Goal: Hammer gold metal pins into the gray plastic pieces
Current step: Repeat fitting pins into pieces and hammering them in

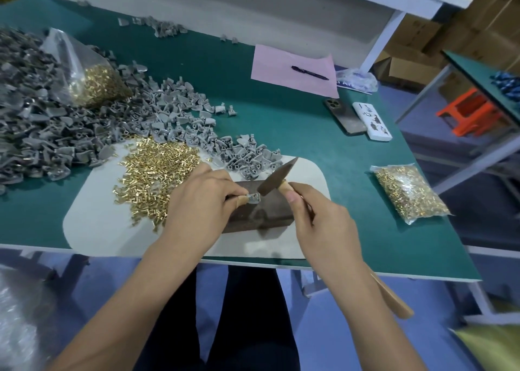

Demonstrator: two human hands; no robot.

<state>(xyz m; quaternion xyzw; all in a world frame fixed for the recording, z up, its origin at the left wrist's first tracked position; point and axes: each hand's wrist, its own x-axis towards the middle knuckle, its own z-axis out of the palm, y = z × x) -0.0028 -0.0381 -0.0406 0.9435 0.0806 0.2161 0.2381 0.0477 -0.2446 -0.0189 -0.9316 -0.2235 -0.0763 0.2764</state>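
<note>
My left hand [202, 199] pinches a small gray plastic piece [254, 199] on top of a dark wooden block [261, 213]. My right hand [315, 218] grips the wooden handle of a small hammer [277, 177], whose dark head hovers just right of and above the piece. A loose heap of gold pins [154, 170] lies on the white mat [107, 224] left of my left hand. A big pile of gray plastic pieces [84, 128] spreads across the left of the green table [351, 173].
An open bag of gold pins [92, 80] lies on the gray pile. A sealed bag of pins [410, 193] sits at the right. A phone [343, 115], a white box [372, 120], pink paper [292, 69] with a pen [309, 72] lie behind.
</note>
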